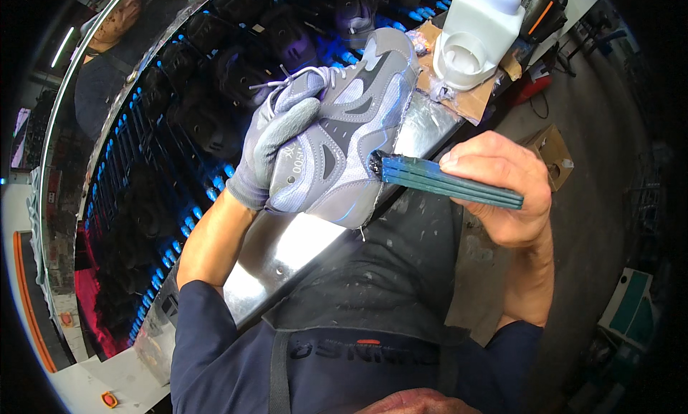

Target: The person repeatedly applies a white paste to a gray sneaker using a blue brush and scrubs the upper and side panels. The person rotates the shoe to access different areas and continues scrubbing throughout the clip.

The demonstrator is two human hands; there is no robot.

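A grey shoe upper [351, 131] with lighter mesh panels, dark trim and laces is held up tilted in front of me, its side toward me. My left hand [276, 138], in a grey work glove, is wrapped round it near the laces and heel. In my bare right hand [505, 188] is a brush [448, 181] with a flat, ridged blue-green handle. The dark brush tip touches the upper near its lower edge. A loose thread hangs from that edge. My right fingertips are partly hidden behind the handle.
A white plastic bottle with a round cup-like opening [462, 59] stands on cardboard [476, 106] at the far right. Left and ahead runs a dark rack [172, 163] with blue-tipped rods and dark shoe-shaped pieces. A shiny metal ledge [276, 253] lies below my left forearm. A red button [109, 399] sits lower left.
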